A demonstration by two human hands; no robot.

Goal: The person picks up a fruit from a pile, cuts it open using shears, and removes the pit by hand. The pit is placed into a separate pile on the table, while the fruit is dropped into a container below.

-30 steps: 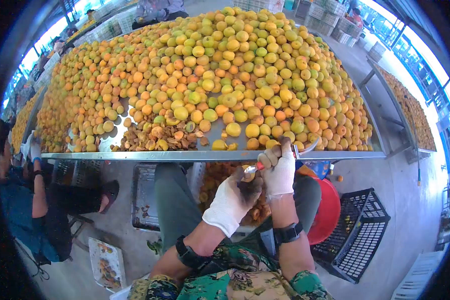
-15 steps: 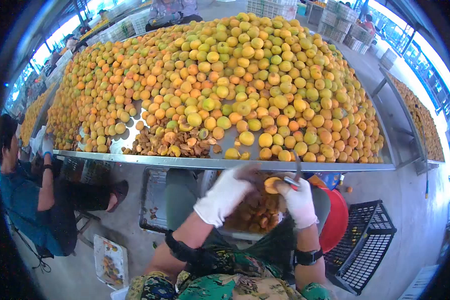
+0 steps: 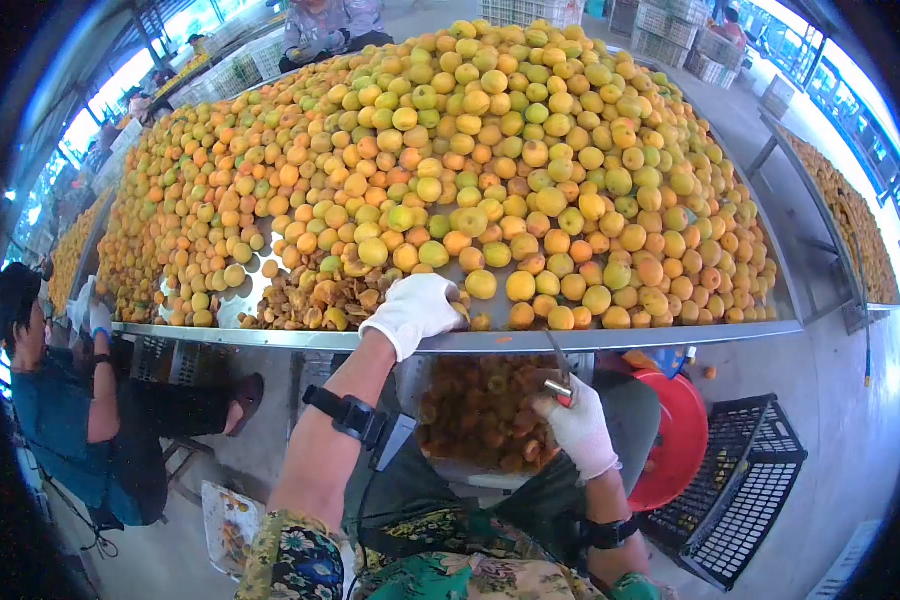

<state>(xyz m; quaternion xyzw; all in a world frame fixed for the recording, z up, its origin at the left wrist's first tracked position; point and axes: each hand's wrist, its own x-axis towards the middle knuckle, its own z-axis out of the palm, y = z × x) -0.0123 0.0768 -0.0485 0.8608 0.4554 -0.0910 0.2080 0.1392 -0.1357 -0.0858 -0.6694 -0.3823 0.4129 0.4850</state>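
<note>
My left hand, in a white glove, reaches over the metal table's front edge. Its fingers are curled against a yellow apricot, partly hidden by the glove. Beside it lies a heap of torn brownish apricot pieces. My right hand, also gloved, is closed around a small knife above my lap, blade pointing up toward the table. Below the table edge, between my knees, a container holds many brown-orange pieces. Whole apricots are piled high across the table.
The table's metal rim runs across in front of me. At my right stand a red basin and a black crate. A white tray lies on the floor at left, near a seated person.
My left hand has moved from above my lap up to the table, at the apricots. The apricot between my hands is gone from there. My right hand has dropped slightly, still holding the knife.
</note>
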